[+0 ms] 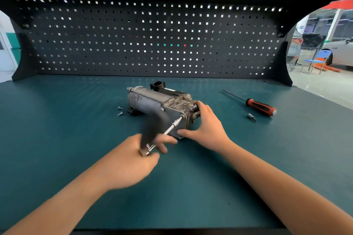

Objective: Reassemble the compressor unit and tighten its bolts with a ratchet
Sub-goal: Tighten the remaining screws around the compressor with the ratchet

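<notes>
The grey metal compressor unit (152,103) lies on its side in the middle of the green bench top (57,129). My right hand (206,126) clasps its near right end, fingers over the top and thumb against the end plate. My left hand (131,160) grips the head of a ratchet (152,137), whose dark handle is blurred and points up. A silver extension bar (172,127) runs from the ratchet to a bolt on the compressor's end plate. Two loose bolts (120,111) lie on the bench left of the compressor.
A red-and-black screwdriver (257,107) lies to the right of the compressor, with a small socket bit (251,117) in front of it. A black pegboard (152,40) stands along the back of the bench. Beyond the bench's right end there are a blue chair and a white car.
</notes>
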A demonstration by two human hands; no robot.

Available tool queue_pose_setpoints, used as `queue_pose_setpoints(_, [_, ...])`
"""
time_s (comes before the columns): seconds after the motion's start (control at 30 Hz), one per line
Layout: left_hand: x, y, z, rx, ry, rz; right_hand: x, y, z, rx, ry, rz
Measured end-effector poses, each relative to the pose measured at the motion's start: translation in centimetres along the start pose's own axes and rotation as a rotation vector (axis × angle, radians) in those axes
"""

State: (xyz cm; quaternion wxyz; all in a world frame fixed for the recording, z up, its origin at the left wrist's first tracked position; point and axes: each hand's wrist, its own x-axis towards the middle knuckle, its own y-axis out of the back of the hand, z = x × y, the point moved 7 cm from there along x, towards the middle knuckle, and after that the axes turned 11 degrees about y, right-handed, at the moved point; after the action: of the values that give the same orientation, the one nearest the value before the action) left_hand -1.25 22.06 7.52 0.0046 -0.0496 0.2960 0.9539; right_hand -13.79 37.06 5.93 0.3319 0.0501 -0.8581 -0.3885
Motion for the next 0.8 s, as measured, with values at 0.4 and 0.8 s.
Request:
queue_pose_setpoints(0.4, [0.6,1.0,-0.2,0.209,-0.238,0.107,0.0,0.0,0.0,0.024,-0.02,-0.022])
queue_pose_setpoints(0.8, [1.7,-1.0,-3.0,-1.027,0.298,-0.2,0.1,-0.1,0.1,0.032,-0.017,-0.007])
